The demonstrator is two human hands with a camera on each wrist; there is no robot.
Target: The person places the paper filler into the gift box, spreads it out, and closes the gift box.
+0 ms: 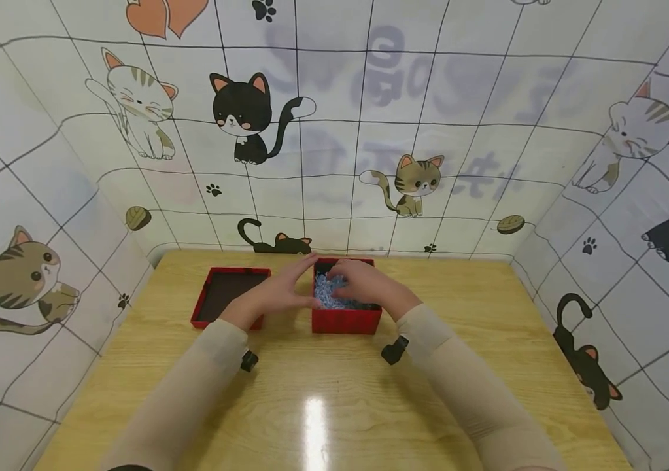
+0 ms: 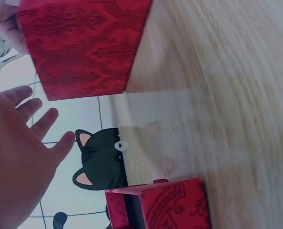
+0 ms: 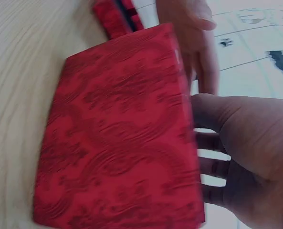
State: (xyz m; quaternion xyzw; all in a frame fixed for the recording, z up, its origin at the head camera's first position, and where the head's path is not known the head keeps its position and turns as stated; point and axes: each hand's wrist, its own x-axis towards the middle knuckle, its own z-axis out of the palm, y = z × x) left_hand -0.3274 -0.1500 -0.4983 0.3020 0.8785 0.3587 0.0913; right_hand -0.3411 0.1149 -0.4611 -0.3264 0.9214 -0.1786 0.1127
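A red patterned box [image 1: 346, 320] holds pale blue shredded paper [image 1: 325, 292] and stands near the back of the table. My right hand [image 1: 372, 286] reaches over its right side, fingers bent down toward the shreds. In the right wrist view, the box's red wall [image 3: 117, 133] hides the fingertips of the right hand [image 3: 256, 152]. My left hand [image 1: 278, 291] is at the box's left edge, fingers spread and nothing in them; the left wrist view shows the same hand [image 2: 22, 157] with its palm beside the box [image 2: 84, 47].
Left of the box lies a red tray-like lid [image 1: 231, 291] with a dark inside, partly behind my left forearm. The wooden table [image 1: 322, 392] meets walls [image 1: 334, 150] covered with a cat-print sheet at the back and sides.
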